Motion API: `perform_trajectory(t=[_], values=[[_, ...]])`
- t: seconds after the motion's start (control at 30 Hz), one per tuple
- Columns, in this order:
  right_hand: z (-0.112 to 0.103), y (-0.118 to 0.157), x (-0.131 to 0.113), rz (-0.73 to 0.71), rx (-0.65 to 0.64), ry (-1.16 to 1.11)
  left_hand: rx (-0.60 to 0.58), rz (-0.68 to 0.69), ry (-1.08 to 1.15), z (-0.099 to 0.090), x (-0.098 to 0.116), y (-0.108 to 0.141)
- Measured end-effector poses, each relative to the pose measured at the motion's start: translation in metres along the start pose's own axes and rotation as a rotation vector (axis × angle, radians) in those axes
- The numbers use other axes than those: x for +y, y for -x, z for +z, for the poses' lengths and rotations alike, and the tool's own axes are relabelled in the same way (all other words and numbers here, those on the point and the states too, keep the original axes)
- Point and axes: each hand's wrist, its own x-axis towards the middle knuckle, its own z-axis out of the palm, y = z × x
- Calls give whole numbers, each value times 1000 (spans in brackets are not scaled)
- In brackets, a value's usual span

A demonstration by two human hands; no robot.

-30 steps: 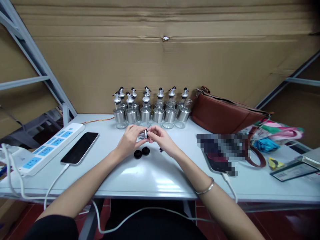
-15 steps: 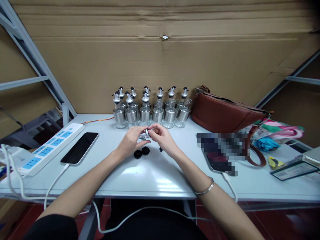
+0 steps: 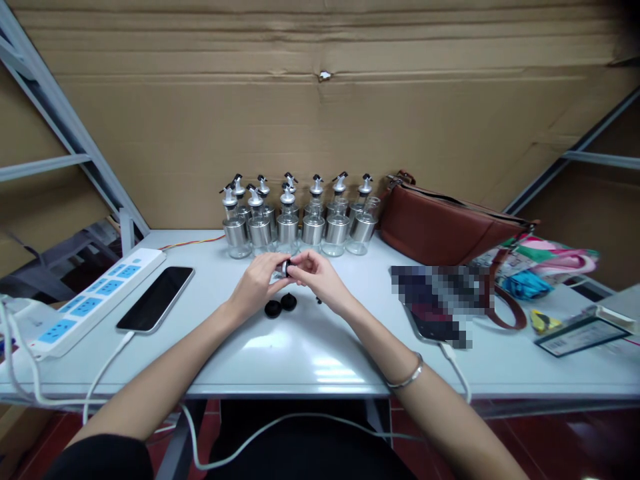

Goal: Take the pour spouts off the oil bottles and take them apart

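My left hand (image 3: 251, 285) is closed around a silver pourer spout (image 3: 285, 269), mostly hidden by the fingers. From the other side, the fingertips of my right hand (image 3: 323, 279) pinch a black part at the pourer's end. Just below the hands, two round black stoppers (image 3: 289, 302) lie side by side on the table. A tiny black piece (image 3: 319, 300) rests under my right hand. Behind stand glass bottles with steel bands (image 3: 287, 232), several topped with silver and black pourers; three at the front right (image 3: 337, 230) have open necks.
To the left lie a white power strip (image 3: 95, 300) and a phone (image 3: 156, 299) on a cable. On the right are a brown bag (image 3: 445, 227), a partly blurred phone (image 3: 430, 327) and a small box (image 3: 583, 333). Cardboard (image 3: 320, 127) backs the grey table (image 3: 240, 360).
The whole view has shifted slightly. My fingers have moved a little around the pourer, whose black end now shows more toward my right fingertips. The bottles and stoppers stay in place.
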Motion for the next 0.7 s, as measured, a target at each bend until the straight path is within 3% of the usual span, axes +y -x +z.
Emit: perform_trajectory(t=[0.23, 0.33, 0.7], values=[[-2, -1, 0, -28, 3, 44, 35, 45, 40, 1, 0, 0], [-2, 0, -4, -43, 14, 41, -4, 30, 89, -5, 0, -5], [3, 5, -14, -136, 21, 72, -246, -249, 407, -36, 2, -27]])
